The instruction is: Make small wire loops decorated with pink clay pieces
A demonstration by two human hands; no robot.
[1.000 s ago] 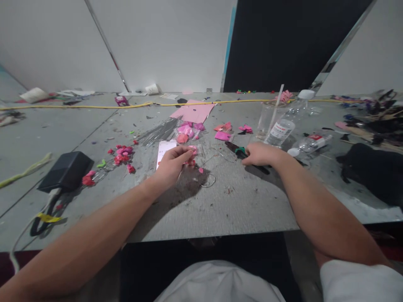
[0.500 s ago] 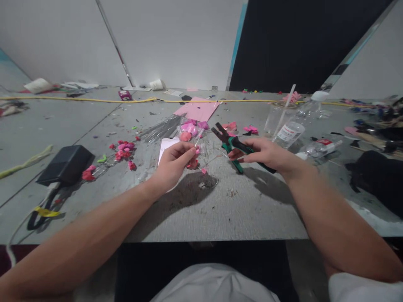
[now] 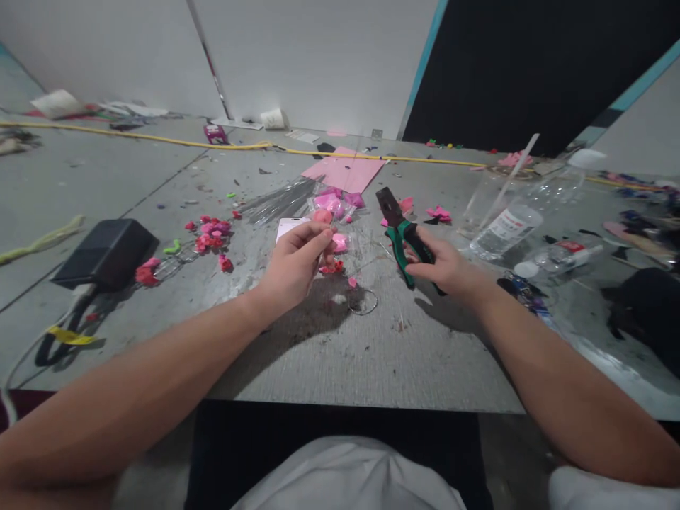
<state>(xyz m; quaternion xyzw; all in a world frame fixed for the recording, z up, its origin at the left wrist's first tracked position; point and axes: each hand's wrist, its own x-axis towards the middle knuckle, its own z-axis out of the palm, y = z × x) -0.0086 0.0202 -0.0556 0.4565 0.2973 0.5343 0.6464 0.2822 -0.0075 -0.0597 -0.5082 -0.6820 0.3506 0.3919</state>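
My right hand (image 3: 443, 265) is wrapped round the green-and-black handles of a pair of pliers (image 3: 399, 227), whose dark jaws point up and away from me. The handles are spread apart. My left hand (image 3: 297, 258) is closed in a pinch; what sits between its thumb and finger is too small to make out. Just below those fingertips lie red flower-like pieces (image 3: 333, 268), and beyond them a pink piece in clear plastic (image 3: 338, 242). A thin wire loop (image 3: 364, 302) rests on the table between my hands. Behind my left hand a phone (image 3: 287, 225) is partly hidden.
A bundle of thin wires (image 3: 281, 202) and a pink sheet (image 3: 345, 168) lie further back. Red and pink flowers (image 3: 210, 237) and a black power adapter (image 3: 106, 255) are at left. At right stand a clear cup (image 3: 481, 202) and plastic bottles (image 3: 507, 230). A yellow cord (image 3: 185, 140) crosses behind.
My right hand has turned the pliers so that their jaws point more upright. My left hand keeps its pinch in about the same place. The whole view has shifted slightly.
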